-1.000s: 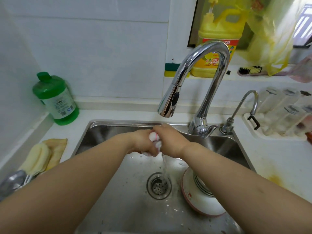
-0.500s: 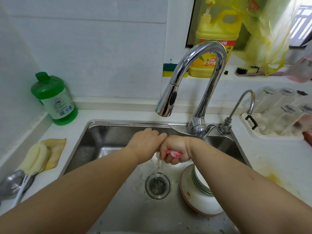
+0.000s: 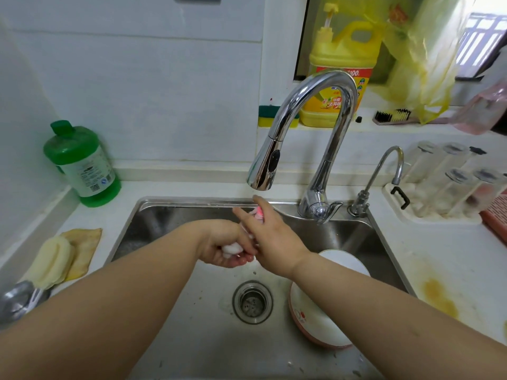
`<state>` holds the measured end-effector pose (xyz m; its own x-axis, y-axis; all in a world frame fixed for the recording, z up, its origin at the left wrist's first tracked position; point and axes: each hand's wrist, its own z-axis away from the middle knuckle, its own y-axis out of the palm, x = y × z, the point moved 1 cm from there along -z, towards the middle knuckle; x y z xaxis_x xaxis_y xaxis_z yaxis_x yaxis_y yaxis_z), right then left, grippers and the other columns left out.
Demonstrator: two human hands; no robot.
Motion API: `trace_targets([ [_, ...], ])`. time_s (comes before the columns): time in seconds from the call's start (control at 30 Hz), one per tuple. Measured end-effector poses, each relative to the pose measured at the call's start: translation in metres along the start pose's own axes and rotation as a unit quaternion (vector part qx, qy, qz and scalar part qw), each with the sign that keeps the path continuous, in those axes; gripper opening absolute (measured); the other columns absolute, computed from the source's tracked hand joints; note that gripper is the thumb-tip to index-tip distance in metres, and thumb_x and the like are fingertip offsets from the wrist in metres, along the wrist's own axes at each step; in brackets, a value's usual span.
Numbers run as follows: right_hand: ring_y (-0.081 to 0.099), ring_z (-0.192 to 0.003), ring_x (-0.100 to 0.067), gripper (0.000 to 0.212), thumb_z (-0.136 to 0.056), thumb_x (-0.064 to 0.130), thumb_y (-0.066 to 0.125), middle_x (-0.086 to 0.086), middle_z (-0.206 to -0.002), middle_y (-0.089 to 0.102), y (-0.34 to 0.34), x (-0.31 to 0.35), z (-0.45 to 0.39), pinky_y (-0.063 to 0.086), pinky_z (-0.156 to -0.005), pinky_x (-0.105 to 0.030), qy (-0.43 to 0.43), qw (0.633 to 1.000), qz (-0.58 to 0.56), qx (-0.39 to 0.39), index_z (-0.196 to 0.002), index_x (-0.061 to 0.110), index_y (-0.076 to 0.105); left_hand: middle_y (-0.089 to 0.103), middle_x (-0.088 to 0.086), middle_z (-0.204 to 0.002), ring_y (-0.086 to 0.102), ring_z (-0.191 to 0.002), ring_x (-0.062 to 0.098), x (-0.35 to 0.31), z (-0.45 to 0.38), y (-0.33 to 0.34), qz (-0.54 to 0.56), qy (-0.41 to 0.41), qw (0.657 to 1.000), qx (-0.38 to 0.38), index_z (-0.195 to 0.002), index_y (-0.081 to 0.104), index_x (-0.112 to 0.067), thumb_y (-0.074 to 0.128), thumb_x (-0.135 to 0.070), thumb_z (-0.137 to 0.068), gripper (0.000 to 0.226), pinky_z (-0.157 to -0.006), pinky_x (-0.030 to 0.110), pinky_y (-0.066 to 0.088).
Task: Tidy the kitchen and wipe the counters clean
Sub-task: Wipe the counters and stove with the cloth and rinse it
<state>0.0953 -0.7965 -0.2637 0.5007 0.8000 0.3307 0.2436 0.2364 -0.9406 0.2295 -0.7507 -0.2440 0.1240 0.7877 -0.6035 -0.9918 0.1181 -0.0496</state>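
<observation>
Over the steel sink (image 3: 175, 215), both hands work on a small wet cloth (image 3: 231, 247), white with a pink end. My left hand (image 3: 223, 244) grips the white wad from below, palm turned up. My right hand (image 3: 270, 233) lies just above and to the right, under the tall chrome faucet (image 3: 315, 105). Two of its fingers point up and away, and the pink end sticks out between them. No water runs from the spout.
A white bowl (image 3: 323, 319) with a red rim leans in the sink right of the drain (image 3: 252, 301). On the left counter are a green bottle (image 3: 82, 165), a yellow sponge (image 3: 52, 261) and a rag. A yellow stain (image 3: 439, 294) marks the right counter, with a small tap and glasses rack behind.
My hands have untwisted from the wringing grip. The right hand rose toward the spout and its fingers spread, while the left turned palm up under the white wad. The dripping stopped.
</observation>
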Motion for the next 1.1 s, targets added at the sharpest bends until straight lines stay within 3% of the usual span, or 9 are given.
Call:
trace_targets([
  [0.13,0.053,-0.11,-0.036,0.051,-0.087,0.022,0.058,-0.012,-0.133,0.036,0.0,0.005,-0.001,0.049,-0.083,-0.039,-0.001,0.996,0.075,0.043,-0.135,0.019,0.041,0.058,-0.001,-0.057,0.05,-0.043,0.004,-0.001,0.007,0.006,-0.106,-0.03,0.992,0.055,-0.071,0.058,-0.013,0.06,-0.008,-0.087,0.016,-0.037,0.011,0.037],
  [0.27,0.06,-0.102,-0.033,0.026,-0.095,0.032,0.048,-0.012,-0.113,0.058,-0.005,-0.001,-0.006,0.045,-0.074,-0.035,0.068,0.989,0.114,0.058,-0.113,0.014,0.051,0.05,0.0,-0.058,0.043,-0.048,0.013,-0.002,-0.004,0.016,-0.222,0.045,0.972,-0.068,-0.07,0.053,-0.015,0.066,-0.009,-0.079,0.016,-0.041,0.017,0.028],
  [0.33,0.062,-0.1,-0.029,0.02,-0.088,0.024,0.055,-0.007,-0.107,0.065,-0.007,-0.003,-0.01,0.043,-0.071,-0.031,0.098,0.985,0.11,0.086,-0.106,0.015,0.056,0.053,0.006,-0.07,0.048,-0.062,0.021,-0.005,-0.008,0.021,-0.345,0.096,0.923,-0.141,-0.082,0.061,-0.011,0.065,-0.013,-0.078,0.006,-0.05,0.022,0.032],
  [0.4,0.064,-0.098,-0.027,0.021,-0.085,0.017,0.055,-0.006,-0.105,0.067,-0.005,-0.004,-0.014,0.045,-0.071,-0.028,0.12,0.98,0.084,0.136,-0.105,0.015,0.062,0.059,0.01,-0.088,0.056,-0.078,0.024,-0.007,-0.013,0.024,-0.472,0.149,0.848,-0.189,-0.1,0.063,-0.008,0.059,-0.014,-0.084,0.017,-0.062,0.026,0.04],
  [0.5,0.062,-0.09,-0.026,0.024,-0.084,0.019,0.059,-0.008,-0.101,0.065,-0.005,-0.006,-0.016,0.044,-0.071,-0.027,0.15,0.971,0.025,0.183,-0.106,0.012,0.064,0.062,0.005,-0.109,0.06,-0.097,0.024,-0.003,-0.014,0.026,-0.523,0.207,0.794,-0.233,-0.114,0.055,-0.014,0.055,-0.017,-0.087,0.027,-0.078,0.031,0.047],
  [0.63,0.051,-0.063,-0.023,0.005,-0.078,0.011,0.063,-0.009,-0.075,0.056,-0.001,-0.006,-0.01,0.042,-0.056,-0.026,0.201,0.947,-0.102,0.227,-0.082,0.009,0.063,0.06,0.005,-0.107,0.058,-0.097,0.025,0.004,-0.01,0.031,-0.575,0.228,0.74,-0.264,-0.117,0.046,-0.017,0.056,-0.023,-0.087,0.032,-0.07,0.034,0.042],
  [0.7,0.038,-0.05,-0.019,0.014,-0.074,0.004,0.061,-0.004,-0.059,0.044,-0.001,-0.007,-0.004,0.034,-0.046,-0.022,0.246,0.921,-0.197,0.228,-0.066,0.013,0.054,0.06,0.006,-0.107,0.058,-0.096,0.027,0.005,-0.007,0.034,-0.609,0.245,0.708,-0.262,-0.118,0.043,-0.016,0.053,-0.022,-0.089,0.031,-0.066,0.034,0.038],
  [0.83,0.028,-0.044,-0.013,0.025,-0.073,0.0,0.059,-0.002,-0.054,0.035,0.007,-0.009,0.006,0.024,-0.042,-0.018,0.285,0.875,-0.308,0.24,-0.06,0.017,0.046,0.061,0.007,-0.101,0.06,-0.09,0.029,0.007,-0.002,0.033,-0.663,0.271,0.648,-0.257,-0.114,0.042,-0.016,0.052,-0.02,-0.089,0.028,-0.062,0.035,0.037],
  [1.1,0.017,-0.033,-0.006,0.045,-0.081,-0.003,0.05,0.006,-0.04,0.026,0.017,-0.001,0.013,0.011,-0.039,-0.012,0.313,0.79,-0.44,0.291,-0.042,0.019,0.046,0.062,0.007,-0.102,0.062,-0.088,0.03,0.015,0.006,0.03,-0.717,0.3,0.577,-0.251,-0.119,0.041,-0.017,0.052,-0.021,-0.09,0.031,-0.062,0.036,0.04],
])
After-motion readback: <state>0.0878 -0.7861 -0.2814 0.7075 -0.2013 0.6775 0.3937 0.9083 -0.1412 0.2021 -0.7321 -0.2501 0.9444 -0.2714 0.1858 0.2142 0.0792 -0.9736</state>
